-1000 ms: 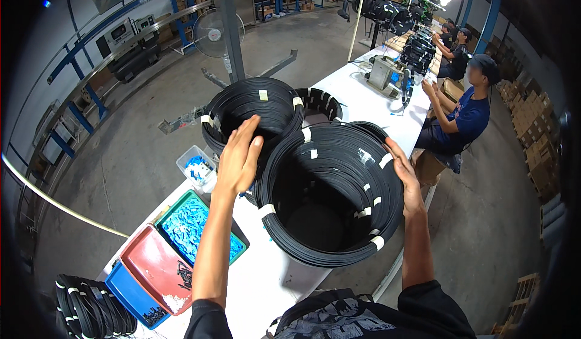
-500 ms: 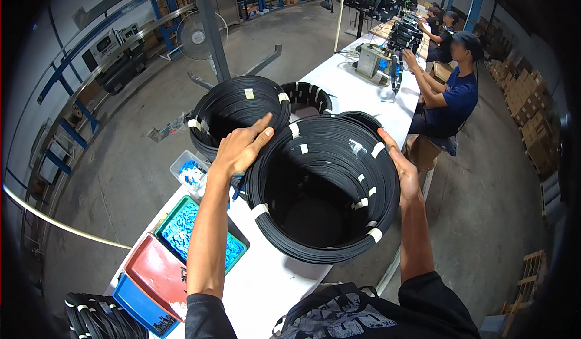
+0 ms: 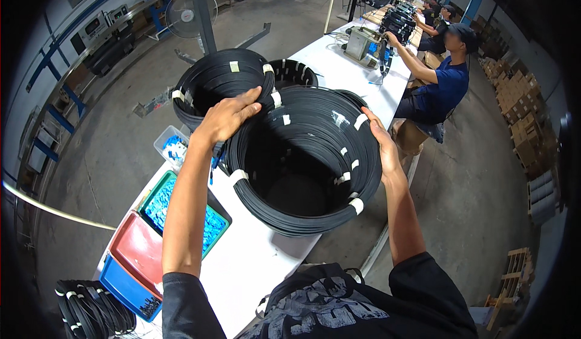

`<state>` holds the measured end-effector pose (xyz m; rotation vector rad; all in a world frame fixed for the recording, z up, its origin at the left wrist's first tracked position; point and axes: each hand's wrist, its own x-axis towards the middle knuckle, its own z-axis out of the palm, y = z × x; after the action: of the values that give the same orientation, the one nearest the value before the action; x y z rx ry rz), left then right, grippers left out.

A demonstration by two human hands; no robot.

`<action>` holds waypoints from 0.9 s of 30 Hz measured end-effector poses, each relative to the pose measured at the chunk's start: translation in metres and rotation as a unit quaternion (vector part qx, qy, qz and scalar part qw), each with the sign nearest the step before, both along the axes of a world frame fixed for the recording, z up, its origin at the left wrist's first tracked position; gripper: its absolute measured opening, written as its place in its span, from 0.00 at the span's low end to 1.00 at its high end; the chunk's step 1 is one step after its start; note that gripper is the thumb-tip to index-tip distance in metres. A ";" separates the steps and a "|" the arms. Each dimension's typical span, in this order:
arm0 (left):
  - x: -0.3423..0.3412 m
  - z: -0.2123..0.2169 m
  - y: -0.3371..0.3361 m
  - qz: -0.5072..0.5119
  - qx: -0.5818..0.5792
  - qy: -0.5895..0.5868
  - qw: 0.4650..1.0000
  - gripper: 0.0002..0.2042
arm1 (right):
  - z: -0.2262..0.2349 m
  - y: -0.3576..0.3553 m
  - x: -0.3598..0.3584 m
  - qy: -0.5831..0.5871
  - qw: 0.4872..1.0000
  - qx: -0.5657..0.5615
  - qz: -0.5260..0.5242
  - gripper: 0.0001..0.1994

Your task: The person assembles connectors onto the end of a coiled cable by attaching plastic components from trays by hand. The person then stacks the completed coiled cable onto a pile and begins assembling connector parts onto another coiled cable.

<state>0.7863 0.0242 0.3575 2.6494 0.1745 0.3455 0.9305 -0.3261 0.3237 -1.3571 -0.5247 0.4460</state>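
Black coil (image 3: 324, 136) — deep, white-taped. Left hand (image 3: 226, 118) at its left rim, right hand (image 3: 385, 147) at right — fingers outstretched, uncurled.

a white table (image 3: 239, 278) carries trays (image 3: 134, 240), a machine (image 3: 361, 45) and, apparently, black coil stacks (image 3: 330, 148).

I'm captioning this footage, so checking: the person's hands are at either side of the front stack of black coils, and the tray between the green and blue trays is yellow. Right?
Not quite: the head view shows that the red tray, not a yellow one, sits between the green tray and blue tray. The rest stands.
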 end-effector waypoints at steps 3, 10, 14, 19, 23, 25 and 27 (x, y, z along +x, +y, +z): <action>-0.020 0.004 -0.014 0.000 0.035 -0.097 0.995 0.28 | -0.005 -0.007 0.000 0.025 0.999 0.033 -0.020 0.32; -0.115 -0.066 -0.135 0.189 -0.373 -0.396 0.817 0.37 | -0.001 -0.009 -0.020 0.014 0.992 0.123 -0.020 0.32; -0.106 -0.051 -0.176 0.233 -0.349 -0.318 0.850 0.43 | 0.018 -0.003 -0.030 0.040 0.996 0.072 -0.017 0.28; -0.103 -0.047 -0.182 0.266 -0.381 -0.311 0.829 0.38 | 0.013 -0.005 -0.025 0.015 0.999 0.009 -0.034 0.28; -0.105 -0.044 -0.179 0.269 -0.374 -0.305 0.834 0.37 | 0.020 -0.001 -0.028 -0.004 0.998 -0.034 -0.053 0.28; -0.105 -0.044 -0.177 0.265 -0.365 -0.299 0.841 0.37 | 0.027 -0.001 -0.035 -0.013 0.997 -0.054 -0.060 0.28; -0.105 -0.045 -0.176 0.258 -0.353 -0.298 0.848 0.38 | 0.028 -0.002 -0.035 0.021 0.997 -0.036 -0.058 0.28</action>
<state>0.6813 -0.1515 0.3121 1.6337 0.6675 1.0307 0.8959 -0.3286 0.3518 -1.4369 -0.3968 0.4012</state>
